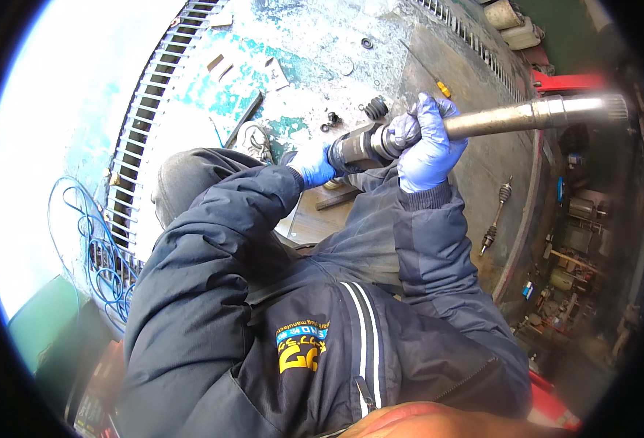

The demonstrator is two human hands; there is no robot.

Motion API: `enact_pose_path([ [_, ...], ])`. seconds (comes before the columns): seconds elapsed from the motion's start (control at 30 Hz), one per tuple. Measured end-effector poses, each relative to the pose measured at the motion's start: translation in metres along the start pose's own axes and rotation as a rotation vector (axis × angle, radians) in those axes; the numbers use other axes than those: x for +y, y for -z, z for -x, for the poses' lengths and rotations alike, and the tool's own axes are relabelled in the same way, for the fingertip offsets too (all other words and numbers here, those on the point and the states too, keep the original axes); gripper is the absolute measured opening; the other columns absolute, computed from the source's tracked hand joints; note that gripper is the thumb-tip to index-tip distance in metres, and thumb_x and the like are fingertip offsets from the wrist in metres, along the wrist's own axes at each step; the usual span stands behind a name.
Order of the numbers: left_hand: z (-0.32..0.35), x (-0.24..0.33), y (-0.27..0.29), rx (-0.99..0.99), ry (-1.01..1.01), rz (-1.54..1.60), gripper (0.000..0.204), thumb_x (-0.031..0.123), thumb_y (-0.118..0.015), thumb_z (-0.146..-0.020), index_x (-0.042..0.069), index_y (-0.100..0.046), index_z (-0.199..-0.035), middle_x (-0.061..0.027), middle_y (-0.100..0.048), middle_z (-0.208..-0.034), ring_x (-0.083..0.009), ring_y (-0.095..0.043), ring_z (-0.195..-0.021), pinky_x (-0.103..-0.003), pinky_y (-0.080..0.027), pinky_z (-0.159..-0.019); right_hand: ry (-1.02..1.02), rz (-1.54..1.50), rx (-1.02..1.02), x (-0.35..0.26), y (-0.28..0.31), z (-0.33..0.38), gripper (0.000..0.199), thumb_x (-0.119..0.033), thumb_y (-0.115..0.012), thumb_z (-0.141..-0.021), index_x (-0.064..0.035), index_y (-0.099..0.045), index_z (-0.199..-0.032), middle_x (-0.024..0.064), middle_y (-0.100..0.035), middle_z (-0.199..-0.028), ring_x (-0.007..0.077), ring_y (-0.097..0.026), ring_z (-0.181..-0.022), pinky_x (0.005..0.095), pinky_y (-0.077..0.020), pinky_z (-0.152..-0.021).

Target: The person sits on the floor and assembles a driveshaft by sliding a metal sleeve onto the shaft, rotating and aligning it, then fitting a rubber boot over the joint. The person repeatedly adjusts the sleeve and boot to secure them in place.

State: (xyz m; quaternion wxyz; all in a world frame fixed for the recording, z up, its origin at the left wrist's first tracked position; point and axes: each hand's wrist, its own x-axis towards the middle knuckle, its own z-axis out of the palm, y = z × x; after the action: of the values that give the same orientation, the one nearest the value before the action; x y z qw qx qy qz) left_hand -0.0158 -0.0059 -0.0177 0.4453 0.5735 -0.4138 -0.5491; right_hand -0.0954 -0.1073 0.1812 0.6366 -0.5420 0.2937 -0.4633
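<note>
A drive shaft (500,120), with a bare steel bar splined at its far right end, lies across in front of me. My left hand (314,165), in a blue glove, is closed round the left end by the dark joint housing (358,150). Its fingertips are partly hidden behind the metal. My right hand (431,150), gloved in pale blue with dark smears, wraps round the shaft just right of the joint. A black ribbed rubber boot (375,109) rests on the floor beyond the joint, beside a small black part (333,117).
A yellow-handled screwdriver (444,89) and a black ring (366,43) lie farther off. Another drive shaft (498,212) is on the floor at right. Floor grating (128,157) and a coiled blue hose (106,266) are at left. Shelves of parts (573,252) stand at right.
</note>
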Motion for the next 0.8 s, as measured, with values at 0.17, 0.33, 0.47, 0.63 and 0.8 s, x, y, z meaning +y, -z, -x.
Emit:
enact_pose_path([
  [0.17,0.023,0.014,0.002,0.077,0.015,-0.027,0.048,0.021,-0.075,-0.09,0.004,-0.063,-0.133,-0.0155,-0.068,-0.13,-0.0277,-0.066,-0.119,-0.038,-0.051,-0.103,0.002,-0.024,-0.075,-0.016,-0.007,0.013,0.014,-0.002,-0.071,-0.094,-0.0021,-0.059,-0.086,0.0037,-0.062,-0.07,0.0089,-0.057,-0.057,0.0253,-0.048,-0.055],
  [0.33,0.024,0.005,0.004,0.282,-0.173,-0.282,0.035,0.019,-0.075,-0.086,0.009,-0.072,-0.119,-0.0165,-0.075,-0.115,-0.032,-0.072,-0.108,-0.039,-0.055,-0.092,0.043,0.044,-0.156,-0.017,-0.02,0.029,0.014,-0.003,-0.069,-0.097,-0.0043,-0.056,-0.092,0.0048,-0.055,-0.069,0.0105,-0.049,-0.049,0.0292,-0.0445,-0.045],
  [0.47,0.042,-0.008,0.004,0.334,-0.266,-0.151,0.037,0.02,-0.074,-0.088,0.008,-0.069,-0.123,-0.0146,-0.073,-0.117,-0.032,-0.071,-0.108,-0.04,-0.054,-0.095,0.054,-0.009,-0.169,-0.008,-0.022,0.043,0.013,-0.004,-0.068,-0.097,-0.0038,-0.056,-0.093,0.0068,-0.058,-0.072,0.0108,-0.051,-0.05,0.029,-0.0463,-0.047],
  [0.63,0.07,-0.001,0.009,0.336,-0.142,-0.128,0.091,0.021,-0.096,-0.066,0.009,-0.053,-0.145,-0.0151,-0.064,-0.137,-0.0303,-0.063,-0.125,-0.04,-0.05,-0.106,0.118,0.019,-0.207,-0.001,-0.021,0.053,0.012,-0.005,-0.066,-0.098,-0.003,-0.056,-0.091,0.0073,-0.057,-0.069,0.0112,-0.05,-0.049,0.0298,-0.0463,-0.046],
  [0.8,0.079,0.016,0.017,0.313,-0.324,0.132,0.115,0.018,-0.096,-0.065,0.009,-0.033,-0.16,-0.0172,-0.053,-0.151,-0.0299,-0.052,-0.14,-0.04,-0.039,-0.12,0.08,0.072,-0.106,0.002,-0.031,0.053,0.012,-0.003,-0.066,-0.097,-0.0027,-0.058,-0.089,0.0056,-0.059,-0.071,0.0104,-0.053,-0.054,0.0285,-0.0476,-0.051],
])
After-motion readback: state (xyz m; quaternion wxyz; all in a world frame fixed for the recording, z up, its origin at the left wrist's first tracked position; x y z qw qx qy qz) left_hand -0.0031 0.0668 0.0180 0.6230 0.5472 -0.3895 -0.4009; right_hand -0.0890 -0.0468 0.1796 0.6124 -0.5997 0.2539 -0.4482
